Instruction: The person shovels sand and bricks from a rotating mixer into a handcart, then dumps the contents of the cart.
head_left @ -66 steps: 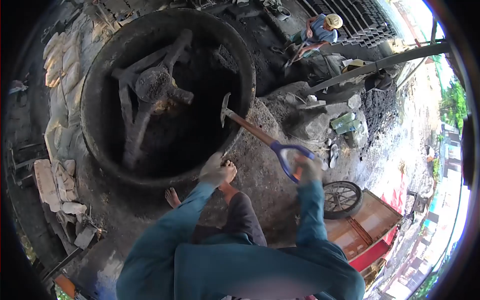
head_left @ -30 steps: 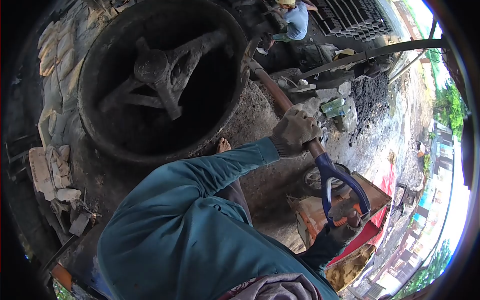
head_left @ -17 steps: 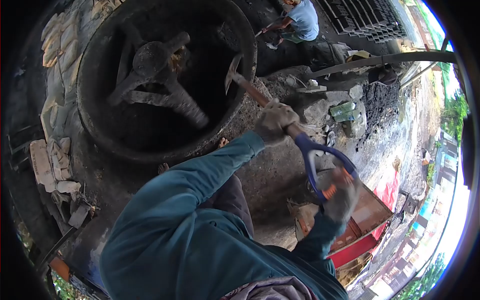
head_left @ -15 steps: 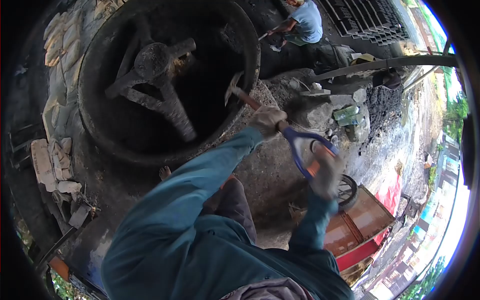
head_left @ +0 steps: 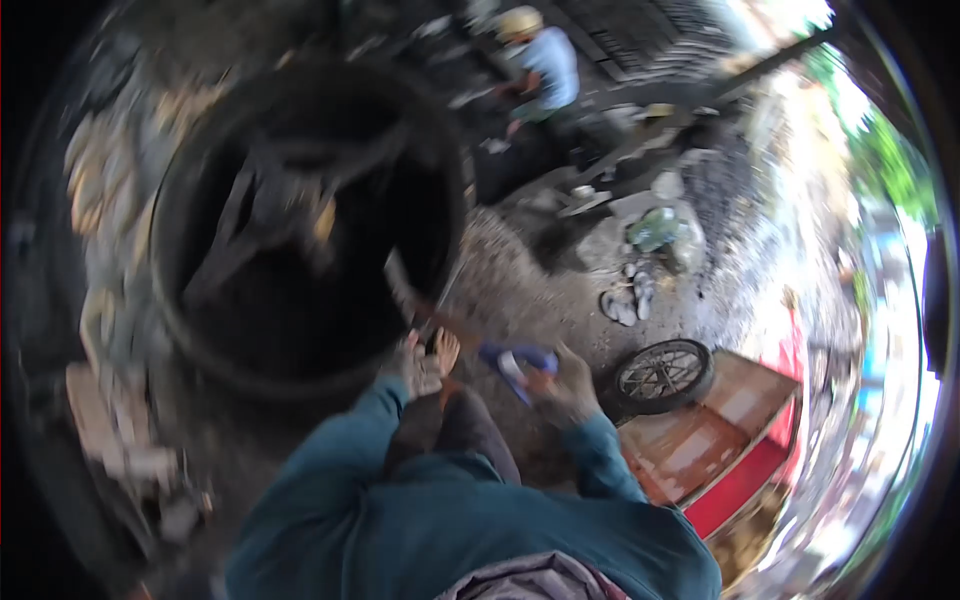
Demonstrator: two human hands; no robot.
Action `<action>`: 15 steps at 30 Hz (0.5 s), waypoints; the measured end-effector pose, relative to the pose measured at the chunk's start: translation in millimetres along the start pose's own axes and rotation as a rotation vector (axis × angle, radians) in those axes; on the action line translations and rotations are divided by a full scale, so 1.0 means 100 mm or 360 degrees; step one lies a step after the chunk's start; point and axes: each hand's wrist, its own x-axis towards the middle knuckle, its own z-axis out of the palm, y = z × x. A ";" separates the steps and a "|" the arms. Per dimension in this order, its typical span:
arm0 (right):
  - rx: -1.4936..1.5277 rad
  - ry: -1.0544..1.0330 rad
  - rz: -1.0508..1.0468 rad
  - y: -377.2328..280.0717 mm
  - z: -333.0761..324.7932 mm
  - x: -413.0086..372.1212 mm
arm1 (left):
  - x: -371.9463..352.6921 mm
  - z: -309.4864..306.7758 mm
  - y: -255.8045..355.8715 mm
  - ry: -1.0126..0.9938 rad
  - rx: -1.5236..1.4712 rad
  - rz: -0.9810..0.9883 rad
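A shovel (head_left: 455, 328) with a blue D-shaped handle lies across in front of me, its blade over the rim of a large round dark mixing drum (head_left: 165, 300). My right hand (head_left: 567, 385) is closed on the orange grip of that handle. Off the shaft, my left hand (head_left: 416, 368) is beside the drum's rim with its fingers apart, blurred by motion; it seems to hold nothing. Inside the drum sits a mixing frame with several arms (head_left: 285, 200). A bare foot (head_left: 446, 350) shows just right of my left hand.
A co-worker in a light blue shirt (head_left: 552, 75) crouches beyond the drum. A wheel (head_left: 664, 377) and a red-brown cart (head_left: 690, 440) stand at the right. Slippers (head_left: 620, 306) and a green bottle (head_left: 654, 230) lie ahead of them. Stacked sacks (head_left: 100, 190) line the left.
My left hand has let go of the shovel's shaft and moved down and left. The shovel and my right hand are lower and further left. The whole view has shifted.
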 end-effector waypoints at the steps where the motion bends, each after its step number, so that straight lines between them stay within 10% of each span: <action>1: 0.0242 0.0019 0.0092 -0.38 -0.27 -0.40 | -0.14 0.20 0.01 -0.0075 -0.0126 0.0025; 6: 0.0350 0.0840 0.0298 -0.14 -0.98 -2.51 | 0.66 -0.18 -0.26 -0.0485 -0.0751 -0.0052; 8: 0.0459 0.1192 0.0172 0.33 -0.82 -3.28 | -0.26 0.13 -0.49 -0.0187 -0.0534 -0.0078; 15: -0.0338 0.2206 0.1158 1.97 1.11 -5.70 | -1.57 -0.18 -1.39 0.0274 0.0200 -0.0138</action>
